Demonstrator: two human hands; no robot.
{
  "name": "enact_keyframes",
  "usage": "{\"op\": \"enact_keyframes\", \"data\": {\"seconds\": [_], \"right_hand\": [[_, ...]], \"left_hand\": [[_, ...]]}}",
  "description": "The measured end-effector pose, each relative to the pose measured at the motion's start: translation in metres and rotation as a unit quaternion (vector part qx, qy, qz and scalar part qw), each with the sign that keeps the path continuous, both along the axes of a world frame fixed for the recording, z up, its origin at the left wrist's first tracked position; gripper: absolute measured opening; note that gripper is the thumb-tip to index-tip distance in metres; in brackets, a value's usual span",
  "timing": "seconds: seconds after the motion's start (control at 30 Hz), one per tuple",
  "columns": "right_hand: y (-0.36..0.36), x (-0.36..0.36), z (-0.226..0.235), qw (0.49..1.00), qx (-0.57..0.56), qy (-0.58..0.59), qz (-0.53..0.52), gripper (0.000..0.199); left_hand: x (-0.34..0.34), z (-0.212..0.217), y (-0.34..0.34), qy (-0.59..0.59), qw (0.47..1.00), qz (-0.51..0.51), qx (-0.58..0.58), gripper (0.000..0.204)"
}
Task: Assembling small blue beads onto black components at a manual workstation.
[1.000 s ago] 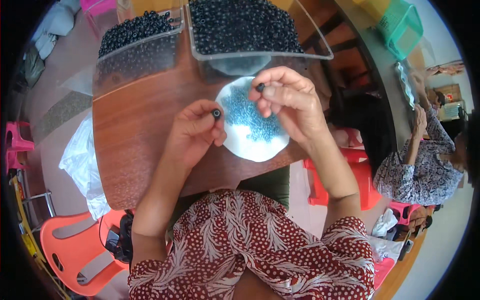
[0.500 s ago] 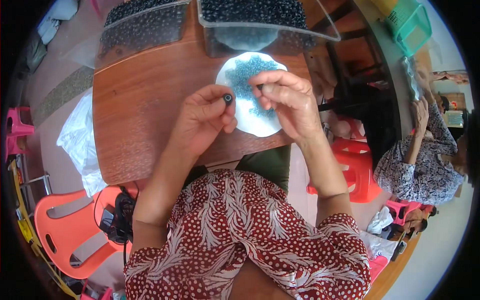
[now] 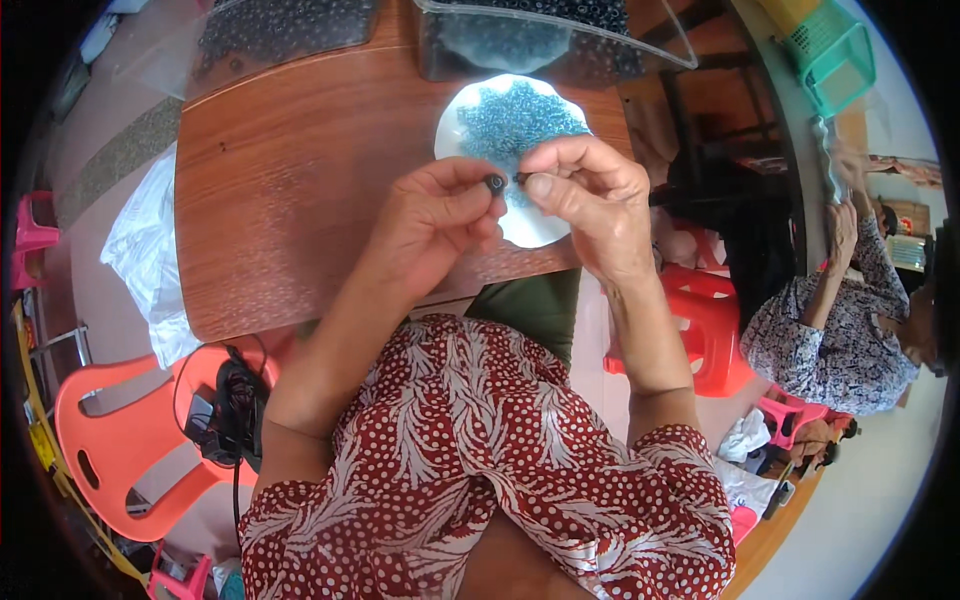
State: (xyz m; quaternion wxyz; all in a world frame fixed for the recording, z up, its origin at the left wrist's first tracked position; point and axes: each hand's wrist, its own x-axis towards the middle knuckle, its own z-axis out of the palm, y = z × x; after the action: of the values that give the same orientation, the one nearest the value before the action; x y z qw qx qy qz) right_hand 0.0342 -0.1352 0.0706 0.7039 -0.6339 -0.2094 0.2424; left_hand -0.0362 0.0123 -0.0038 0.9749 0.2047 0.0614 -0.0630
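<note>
Between thumb and forefinger, my left hand (image 3: 440, 215) pinches a small black ring-shaped piece (image 3: 495, 184) with a round, pale-rimmed end facing up. My right hand (image 3: 595, 200) is closed in a pinch on a tiny dark piece (image 3: 521, 179), mostly covered by the fingertips. The two pinches are close together but apart, over the near part of a white scalloped plate (image 3: 462, 103). Many small blue-green translucent pieces (image 3: 515, 122) are heaped on that plate. Both hands hover above the near edge of the brown wooden table (image 3: 270, 230).
Two clear plastic bins of black ring pieces stand at the table's far side, one on the left (image 3: 290, 30) and one on the right (image 3: 600, 62). A white plastic bag (image 3: 150, 260) hangs at the left edge. Another person (image 3: 830, 340) works at the right near a green basket (image 3: 835, 60).
My hands have come closer together, the left moving right with its black piece. The view has shifted, so the plate and bins sit higher in it.
</note>
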Motion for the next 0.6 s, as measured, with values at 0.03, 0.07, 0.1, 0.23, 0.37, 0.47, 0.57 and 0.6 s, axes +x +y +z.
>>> {"op": "enact_keyframes", "data": {"seconds": [0.03, 0.07, 0.1, 0.23, 0.37, 0.47, 0.57, 0.6], "right_hand": [[0.0, -0.002, 0.001, 1.0, 0.001, 0.001, 0.005, 0.014], [0.0, -0.002, 0.001, 1.0, 0.002, 0.002, 0.009, 0.014], [0.0, -0.002, 0.0, 1.0, 0.0, 0.002, 0.01, 0.014], [-0.002, -0.001, -0.006, 0.999, -0.021, -0.037, 0.009, 0.017], [-0.002, 0.0, -0.008, 0.998, -0.036, -0.046, 0.01, 0.017], [-0.004, 0.005, -0.009, 0.999, -0.02, -0.014, 0.028, 0.013], [-0.005, 0.008, -0.011, 0.999, -0.027, 0.026, 0.027, 0.014], [-0.005, 0.009, -0.009, 0.999, -0.03, 0.027, 0.026, 0.014]], "left_hand": [[0.0, -0.001, -0.001, -0.002, 1.0, -0.001, 0.0, 0.017], [0.0, -0.001, -0.001, -0.002, 1.0, -0.001, -0.002, 0.017], [0.0, 0.0, -0.001, 0.003, 1.0, 0.002, 0.01, 0.018], [-0.001, 0.007, -0.004, 0.015, 0.999, 0.017, 0.043, 0.02], [0.0, 0.009, -0.006, 0.015, 0.996, 0.032, 0.084, 0.019], [0.001, 0.01, -0.008, 0.017, 0.992, 0.047, 0.113, 0.018], [0.001, 0.01, -0.007, 0.021, 0.986, 0.054, 0.156, 0.017], [0.001, 0.008, -0.008, 0.007, 0.984, 0.056, 0.168, 0.017]]}}
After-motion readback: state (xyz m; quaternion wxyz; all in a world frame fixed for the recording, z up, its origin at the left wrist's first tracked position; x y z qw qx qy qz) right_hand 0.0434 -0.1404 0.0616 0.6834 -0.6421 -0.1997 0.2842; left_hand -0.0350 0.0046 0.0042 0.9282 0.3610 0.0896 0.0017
